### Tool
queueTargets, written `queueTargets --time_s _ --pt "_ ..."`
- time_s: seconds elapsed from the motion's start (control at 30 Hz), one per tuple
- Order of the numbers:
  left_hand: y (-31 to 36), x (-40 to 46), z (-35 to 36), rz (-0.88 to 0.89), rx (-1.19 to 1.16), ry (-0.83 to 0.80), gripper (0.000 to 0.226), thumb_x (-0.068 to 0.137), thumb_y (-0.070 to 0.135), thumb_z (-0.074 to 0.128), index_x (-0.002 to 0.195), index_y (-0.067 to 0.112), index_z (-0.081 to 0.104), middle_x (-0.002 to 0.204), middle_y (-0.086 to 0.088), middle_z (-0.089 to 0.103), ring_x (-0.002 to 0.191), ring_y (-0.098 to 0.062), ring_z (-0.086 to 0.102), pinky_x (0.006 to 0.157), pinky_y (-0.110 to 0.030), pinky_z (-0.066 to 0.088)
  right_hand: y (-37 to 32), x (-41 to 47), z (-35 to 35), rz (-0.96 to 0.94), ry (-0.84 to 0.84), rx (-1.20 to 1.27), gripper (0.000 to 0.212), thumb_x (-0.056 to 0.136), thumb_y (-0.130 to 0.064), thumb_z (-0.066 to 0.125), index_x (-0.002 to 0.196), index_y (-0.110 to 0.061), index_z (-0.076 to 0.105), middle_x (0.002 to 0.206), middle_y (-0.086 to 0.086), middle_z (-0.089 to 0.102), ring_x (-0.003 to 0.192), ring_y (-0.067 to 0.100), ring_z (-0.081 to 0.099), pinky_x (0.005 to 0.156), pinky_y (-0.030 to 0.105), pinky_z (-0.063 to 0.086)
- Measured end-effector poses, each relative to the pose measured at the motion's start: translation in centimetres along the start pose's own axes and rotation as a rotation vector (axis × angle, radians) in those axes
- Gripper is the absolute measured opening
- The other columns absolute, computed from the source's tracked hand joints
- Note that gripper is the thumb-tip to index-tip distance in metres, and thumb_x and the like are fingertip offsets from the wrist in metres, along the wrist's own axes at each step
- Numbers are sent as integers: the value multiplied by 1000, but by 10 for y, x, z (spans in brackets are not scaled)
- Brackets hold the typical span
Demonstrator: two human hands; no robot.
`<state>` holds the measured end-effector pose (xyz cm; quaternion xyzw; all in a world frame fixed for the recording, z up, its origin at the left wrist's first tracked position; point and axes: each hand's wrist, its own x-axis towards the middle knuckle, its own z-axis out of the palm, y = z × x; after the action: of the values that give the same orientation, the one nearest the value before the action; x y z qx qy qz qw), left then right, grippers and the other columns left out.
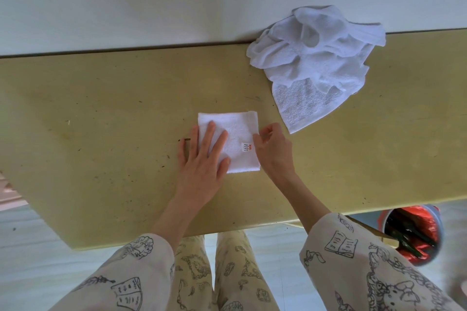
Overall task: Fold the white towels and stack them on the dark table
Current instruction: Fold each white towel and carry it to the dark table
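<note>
Two hands (202, 159) (274, 151) on one folded towel (237, 131); one crumpled pile (316, 58).

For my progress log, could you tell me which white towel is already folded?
The folded towel under both hands, a neat square with a small label; the crumpled pile at the table's far edge is unfolded.
</note>
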<state>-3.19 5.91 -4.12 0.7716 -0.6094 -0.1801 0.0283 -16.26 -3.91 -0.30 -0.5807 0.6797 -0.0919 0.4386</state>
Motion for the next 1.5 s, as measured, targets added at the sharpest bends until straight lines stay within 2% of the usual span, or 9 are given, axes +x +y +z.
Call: queueTargets --time_s 0.13,0.23,0.43,0.57,0.67,1.07,1.2,1.27,1.5 --pt "0 0 1 9 15 4 55 90 46 27 143 29 23 156 -2 15 143 -30 9 111 -55 10 16 -10 12 -470 288 -430 29 89 -14 45 115 -4 53 115 14 57 104 30 54 86 40 46" --pt "-2 1 3 31 44 10 56 90 46 30 142 28 25 155 -3 17 142 -30 13 110 -57 15 30 -7 27 -621 195 -608 45 91 -16 37 135 -5 39 143 14 42 134 27 35 107 41 33" --pt "-8 4 -2 121 72 71 57 93 41 25 145 17 21 155 -5 16 142 -24 7 110 -57 8 45 1 36 -571 106 -718 53 95 -28 28 144 -7 27 152 10 28 140 24 28 113 45 20" --pt "-4 25 -6 166 123 130 55 96 35 23 143 5 26 152 -9 25 141 -22 18 112 -53 13 47 2 36 -588 128 -719 54 95 -30 29 143 -6 29 151 11 30 139 24 30 112 44 18" --pt "-9 36 2 151 135 123 57 96 37 25 143 4 27 151 -10 27 140 -22 24 112 -55 21 47 3 37 -590 148 -723 54 94 -31 28 143 -6 30 151 11 31 139 23 29 113 43 16" --pt "-9 36 5 135 170 111 59 96 40 21 144 5 23 152 -10 25 141 -21 17 113 -50 20 38 0 33 -566 117 -658 56 94 -31 29 144 -7 26 152 10 29 139 23 27 113 41 13" --pt "-10 37 6 142 153 124 59 95 39 23 143 4 26 151 -10 28 140 -22 18 112 -50 18 13 -10 24 -302 267 -198 42 92 -31 44 121 -3 54 121 15 56 111 29 51 98 41 41" --pt "-10 37 7 148 146 127 59 96 39 22 143 4 24 151 -10 27 140 -22 18 112 -51 17 -1 -9 23 -71 223 -51 32 91 -31 54 108 -4 57 107 10 55 101 26 52 92 37 43" --pt "-6 26 7 76 103 101 58 98 38 12 144 4 21 152 -10 25 141 -21 18 111 -52 19 -16 4 26 149 46 -137 30 86 -32 58 101 -7 55 102 9 62 99 28 57 90 43 45"
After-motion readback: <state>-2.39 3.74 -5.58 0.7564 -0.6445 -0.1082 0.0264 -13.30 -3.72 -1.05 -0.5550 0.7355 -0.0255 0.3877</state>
